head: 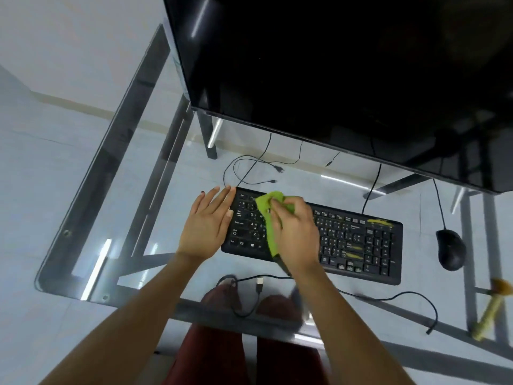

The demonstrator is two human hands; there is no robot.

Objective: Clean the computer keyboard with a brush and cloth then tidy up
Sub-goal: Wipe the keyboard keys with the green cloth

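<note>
A black keyboard (358, 240) lies on a glass desk (83, 245), with yellow marks on some right-hand keys. My right hand (295, 232) is closed on a green cloth (270, 218) and presses it onto the keyboard's left-middle keys. My left hand (209, 223) lies flat with fingers apart, its fingertips against the keyboard's left end. A brush (491, 307) with a pale yellow handle lies at the desk's right edge, blurred.
A large dark monitor (333, 79) stands behind the keyboard. A black mouse (451, 250) sits to the keyboard's right. Loose cables (249, 168) lie behind the keyboard, and a USB cable (258, 290) lies in front. My legs in dark red show through the glass.
</note>
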